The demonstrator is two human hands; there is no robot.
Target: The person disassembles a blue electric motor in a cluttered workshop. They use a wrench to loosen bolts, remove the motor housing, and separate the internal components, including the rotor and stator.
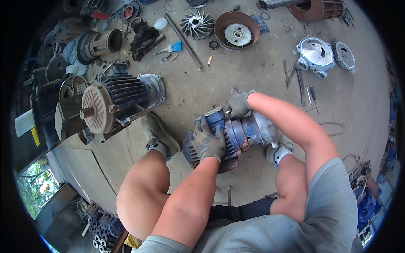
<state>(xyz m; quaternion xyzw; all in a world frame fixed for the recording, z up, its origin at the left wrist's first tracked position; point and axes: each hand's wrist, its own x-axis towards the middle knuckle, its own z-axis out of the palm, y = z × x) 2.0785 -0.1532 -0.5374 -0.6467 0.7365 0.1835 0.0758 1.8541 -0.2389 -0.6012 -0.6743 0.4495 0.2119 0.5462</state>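
Note:
A blue, rust-marked electric motor [241,139] with a finned housing lies on the floor between my feet. A grey metal pump end [265,127] sits at its right. My gloved left hand [208,142] rests on the fins at the motor's left, fingers spread over the housing. At the far side of the motor, next to its raised terminal box [214,117], is my gloved right hand [239,105]. Its fingers are curled closed, and a small pale tip shows at their left edge. What they grip is too small to name.
A larger dark finned motor [126,90] stands at left. Beyond lie a blue paintbrush [172,47], a long metal bar [183,41], a bladed impeller [196,24] and a rusty round housing [237,29]. At right are a silver pump casing [315,52], pliers [289,74] and a screwdriver [313,95].

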